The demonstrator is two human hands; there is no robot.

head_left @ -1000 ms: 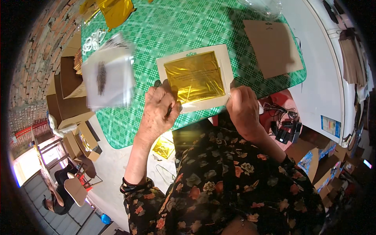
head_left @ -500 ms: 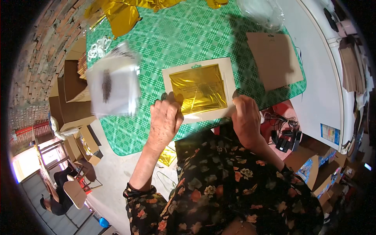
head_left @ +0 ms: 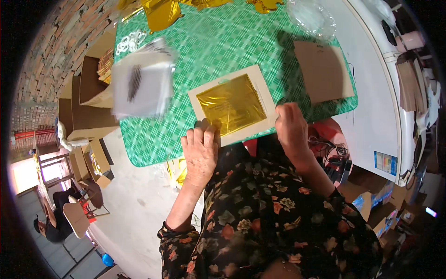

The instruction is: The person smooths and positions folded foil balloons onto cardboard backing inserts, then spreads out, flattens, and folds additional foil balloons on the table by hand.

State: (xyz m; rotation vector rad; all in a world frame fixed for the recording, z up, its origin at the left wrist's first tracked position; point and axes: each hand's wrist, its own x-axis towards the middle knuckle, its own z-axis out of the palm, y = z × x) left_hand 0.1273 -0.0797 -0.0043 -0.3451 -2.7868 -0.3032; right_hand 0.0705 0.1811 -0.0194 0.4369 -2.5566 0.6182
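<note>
- foil packet (head_left: 232, 104) sits flat on the card (head_left: 263, 96), dead centre for me, right by the 6 o'clock rim of the table (head_left: 218, 51).
- left hand (head_left: 200, 151) is at the card's 7 o'clock corner, fingers bent over the edge; i can't tell from here whether the thumb pinches underneath.
- right hand (head_left: 291, 130) is curled at the card's 4 o'clock side, fingertips hidden from me; whether it's pinching or merely resting there, i can't tell.
- first worry: that near edge. a tug towards 6 o'clock could carry the card past the rim, and one slack hand might let it tip towards the lap.
- second: the foil looks thin and slick to me. if the card tilts and nothing holds the packet, i'd expect a skid, most likely downhill.
- third: uneven pull. left low, right higher, so a hard squeeze could bow the card or crease a corner.
- over at 10 o'clock, the clear sleeves (head_left: 139, 86) lie fanned; a stray left elbow could scatter them.
- at 2 o'clock the spare card (head_left: 323, 72) lies well apart from the right hand, so a knock there seems less likely.
</note>
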